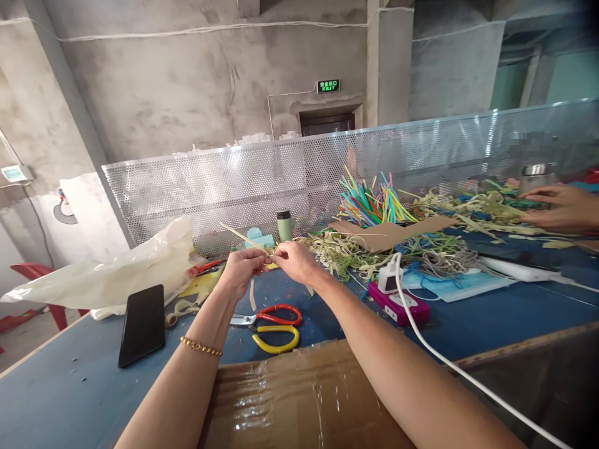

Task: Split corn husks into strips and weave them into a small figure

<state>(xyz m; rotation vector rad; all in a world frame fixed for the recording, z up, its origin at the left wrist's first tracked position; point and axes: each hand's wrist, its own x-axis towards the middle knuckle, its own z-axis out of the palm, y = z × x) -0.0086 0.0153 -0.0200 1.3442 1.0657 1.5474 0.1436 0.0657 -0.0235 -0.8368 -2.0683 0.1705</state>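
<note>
Close together above the blue tabletop (187,386), both hands work on a thin pale strip (239,234). One end of it sticks up to the left. My left hand (243,271) pinches the strip between closed fingers. Against it, my right hand (294,257) is also closed at the strip, its fingertips partly hidden. A pale tail (253,294) hangs below the left fingers. Scissors (253,320) with one red and one yellow handle lie just under the hands. A green bottle (285,229) with a black lid stands behind them.
A taped cardboard piece (299,399) lies before me. On the left are a black phone (143,325) and a plastic bag (116,271). Coloured sticks (369,202), tangled strips (341,252), a purple power strip (397,305) and a white cable lie right. Another person's hand (556,212) reaches in.
</note>
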